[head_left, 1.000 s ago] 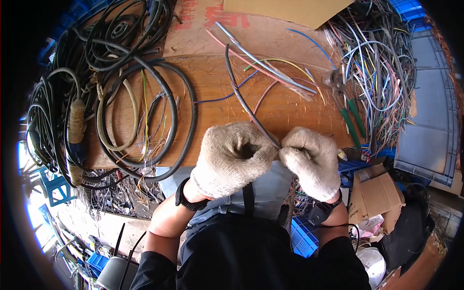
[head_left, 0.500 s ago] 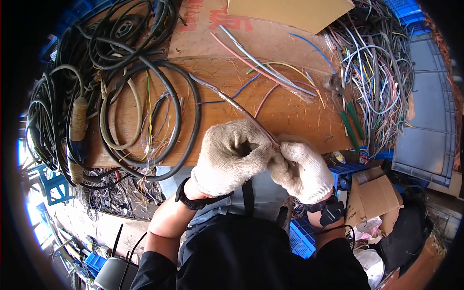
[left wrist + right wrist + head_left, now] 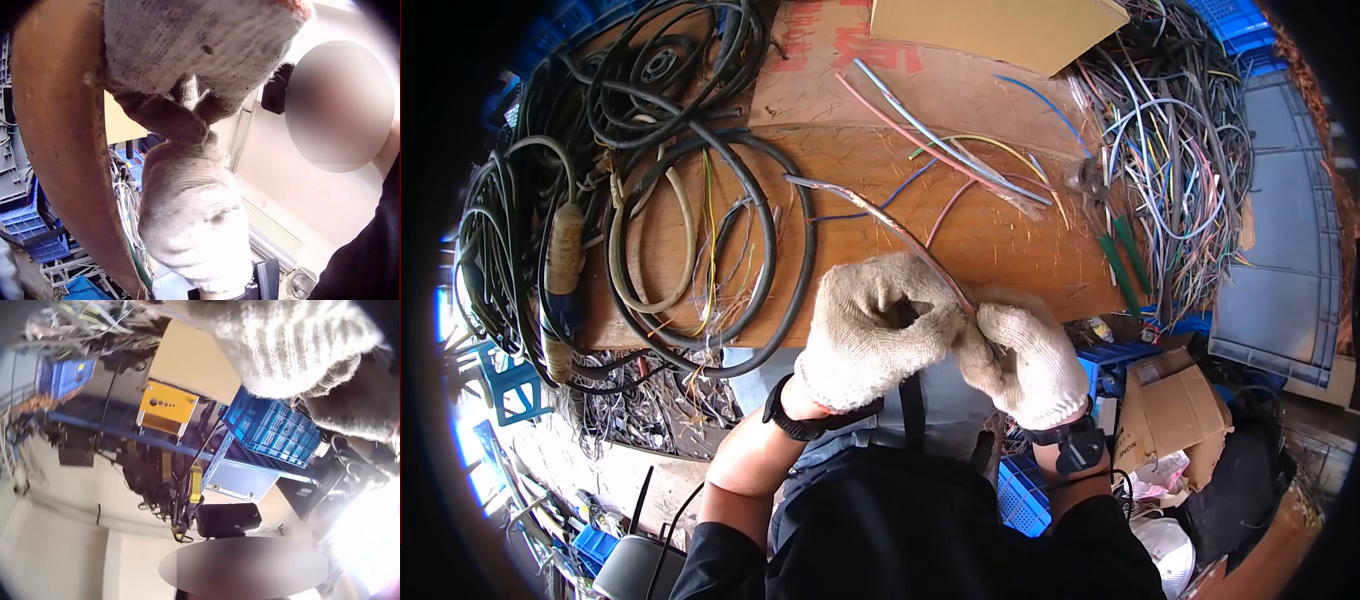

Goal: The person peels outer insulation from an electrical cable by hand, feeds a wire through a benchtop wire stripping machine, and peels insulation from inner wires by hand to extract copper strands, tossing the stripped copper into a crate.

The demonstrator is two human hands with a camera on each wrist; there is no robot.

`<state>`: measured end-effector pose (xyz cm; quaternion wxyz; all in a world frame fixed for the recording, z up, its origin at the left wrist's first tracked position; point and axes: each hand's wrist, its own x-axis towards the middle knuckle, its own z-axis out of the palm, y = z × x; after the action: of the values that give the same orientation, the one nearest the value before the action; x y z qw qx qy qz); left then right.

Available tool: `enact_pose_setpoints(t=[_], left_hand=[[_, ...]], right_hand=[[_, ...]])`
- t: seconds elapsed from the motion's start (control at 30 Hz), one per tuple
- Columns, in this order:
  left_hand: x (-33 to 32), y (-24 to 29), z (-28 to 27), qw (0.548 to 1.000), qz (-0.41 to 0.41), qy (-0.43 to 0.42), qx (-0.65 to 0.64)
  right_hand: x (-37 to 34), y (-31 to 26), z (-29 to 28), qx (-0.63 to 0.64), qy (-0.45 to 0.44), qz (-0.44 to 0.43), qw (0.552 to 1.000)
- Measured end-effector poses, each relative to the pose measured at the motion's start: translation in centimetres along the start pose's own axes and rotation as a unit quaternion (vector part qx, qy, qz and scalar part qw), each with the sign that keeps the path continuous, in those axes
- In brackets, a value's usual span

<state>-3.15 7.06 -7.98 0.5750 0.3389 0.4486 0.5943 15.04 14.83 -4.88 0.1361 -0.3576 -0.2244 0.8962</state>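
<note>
Both hands wear knitted off-white work gloves and meet at the table's near edge in the head view. Fingers of my left hand (image 3: 885,330) curl round and pinch a short dark cable (image 3: 905,232) close to its near end. My right hand (image 3: 1030,365) pinches that same end, its thumb and fingertips right against the left ones. The cable slants away to the upper left, its sheath showing a pale and reddish streak along its length. In the left wrist view the left glove (image 3: 200,47) hangs above the right glove (image 3: 194,212), fingertips together. The right wrist view shows glove knit but no cable.
Coiled black cables (image 3: 772,250) fill the wooden table's left side. Loose pink and blue-grey wires (image 3: 940,135) lie beyond the hands. Green-handled cutters (image 3: 1122,255) rest at the right beside a heap of wire scraps (image 3: 1175,170). A cardboard box (image 3: 1175,405) stands below right.
The cable's far end has swung left and toward me, and its streaked side now shows. My right hand has shifted left and turned, closing up to the left hand, which stays nearly in place.
</note>
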Motion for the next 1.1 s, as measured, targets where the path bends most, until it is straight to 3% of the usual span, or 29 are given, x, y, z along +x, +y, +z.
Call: enact_pose_setpoints(t=[0.07,0.2,0.37,0.5,0.7,0.77,0.8,0.87,1.0,1.1], left_hand=[[0.3,0.1,0.0,1.0,0.002,0.0,0.011],[0.3,0.5,-0.1,0.999,-0.035,-0.001,0.023],[0.1,0.5,0.0,1.0,-0.029,0.003,0.008],[0.0,0.1,0.2,1.0,0.003,0.023,-0.018],[-0.1,0.2,0.5,0.999,-0.017,0.044,0.008],[-0.2,0.1,0.7,0.998,-0.017,0.052,0.028],[-0.2,0.1,0.7,0.997,-0.017,0.061,0.047],[-0.2,-0.2,0.7,0.997,-0.007,0.061,0.047],[0.0,0.2,0.0,0.999,-0.001,0.02,0.048],[0.3,0.0,0.2,1.0,0.021,0.014,0.016]], right_hand=[[0.2,0.1,0.2,-0.045,0.05,-0.044,0.997],[0.4,0.4,0.2,-0.071,0.065,-0.071,0.993],[0.2,0.5,0.4,-0.219,0.059,-0.18,0.957],[0.1,0.3,0.2,-0.217,0.036,-0.175,0.96],[0.0,0.4,0.0,-0.312,0.08,-0.2,0.925],[-0.1,0.2,0.2,-0.48,0.112,-0.292,0.82],[-0.1,0.1,0.4,-0.48,0.112,-0.292,0.82],[-0.2,-0.1,0.8,-0.552,0.105,-0.355,0.747],[-0.3,-0.4,0.8,-0.569,0.096,-0.347,0.739],[-0.1,-0.2,0.3,-0.531,0.088,-0.328,0.776]])
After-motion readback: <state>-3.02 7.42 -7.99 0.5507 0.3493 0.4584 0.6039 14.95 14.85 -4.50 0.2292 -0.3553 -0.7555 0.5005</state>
